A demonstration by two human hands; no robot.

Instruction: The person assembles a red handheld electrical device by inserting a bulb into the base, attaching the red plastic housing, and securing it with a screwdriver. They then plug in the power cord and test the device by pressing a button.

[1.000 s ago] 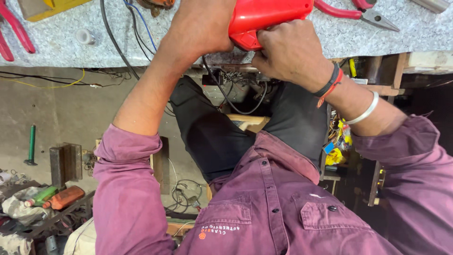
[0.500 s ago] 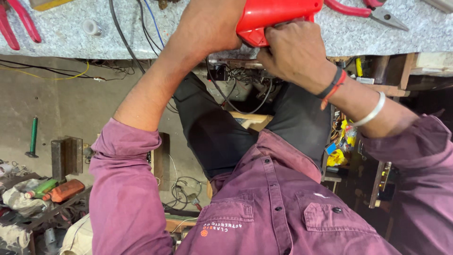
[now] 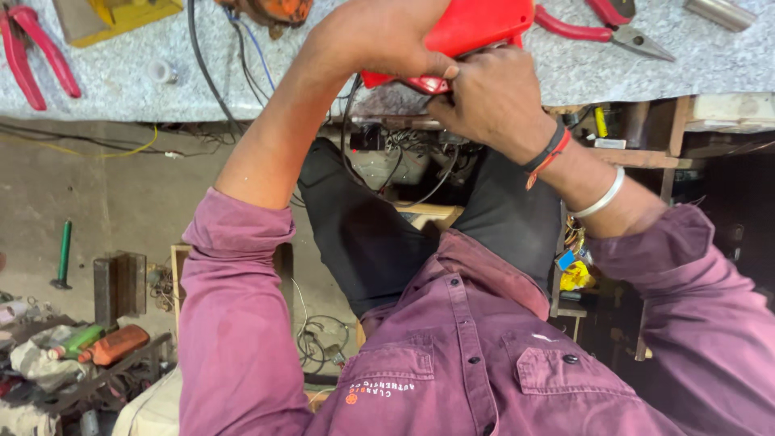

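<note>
Both hands are on the red tool (image 3: 476,28) at the bench (image 3: 121,89) edge: left hand (image 3: 383,36) clamped over its body, right hand (image 3: 492,101) gripping it from underneath. Red pliers (image 3: 605,20) lie just right of them, a black cable (image 3: 210,73) left.

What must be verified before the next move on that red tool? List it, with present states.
1. Left hand gripping the red tool: ok, wrapped over it.
2. Right hand at the tool's lower edge: ok, touching; its grip, cannot tell.
3. Black cable clear of the arms: not ok, it hangs between them.
4. Red-handled pliers apart from both hands: ok.
5. Tool resting on the bench: cannot tell.
</note>
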